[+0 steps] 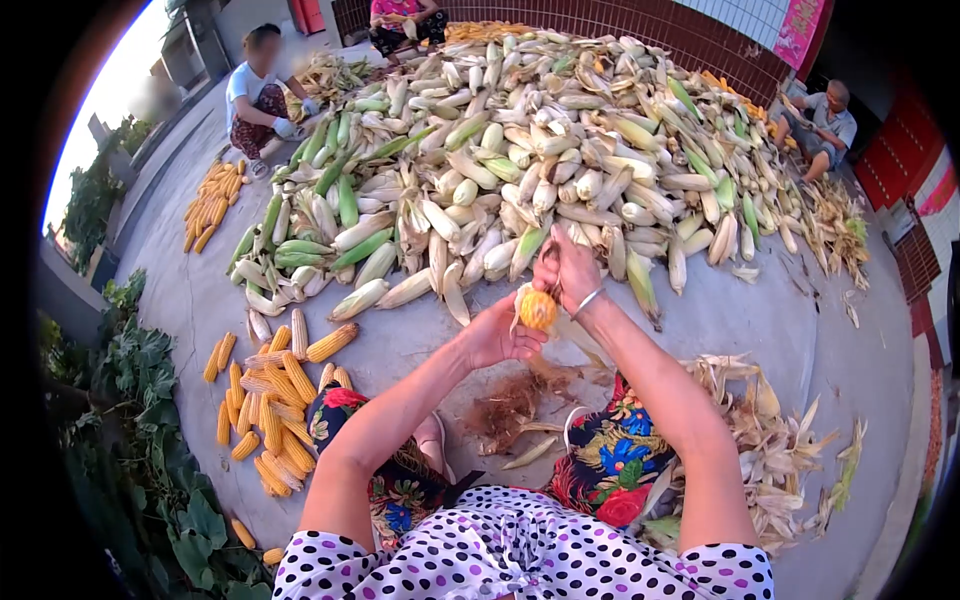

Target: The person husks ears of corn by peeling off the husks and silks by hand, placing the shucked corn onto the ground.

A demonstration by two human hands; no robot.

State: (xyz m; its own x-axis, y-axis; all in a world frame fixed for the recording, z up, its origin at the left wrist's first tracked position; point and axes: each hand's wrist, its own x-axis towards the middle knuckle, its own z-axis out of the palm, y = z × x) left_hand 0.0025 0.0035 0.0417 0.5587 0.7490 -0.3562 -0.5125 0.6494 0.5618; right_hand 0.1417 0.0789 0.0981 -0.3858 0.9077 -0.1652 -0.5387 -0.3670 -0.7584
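My left hand (pixel 500 333) is wrapped round the lower side of a partly husked yellow corn cob (pixel 537 308), which points toward the camera. At the cob's upper right, my right hand (pixel 568 268) is closed, with a bracelet on its wrist. Its fingers grip brownish husk or silk beside the cob; the exact hold is hard to make out. Just beyond both hands lies a large heap of unhusked corn (pixel 520 160). Brown corn silk (pixel 505 405) lies on the ground below them, between my feet.
Husked yellow cobs (pixel 270 410) lie in a pile at the left, more (pixel 213 205) farther back. Loose husks (pixel 760 450) cover the ground at the right. One person (pixel 262 95) squats at the back left, another (pixel 405 20) at the top, a third (pixel 825 125) at the right.
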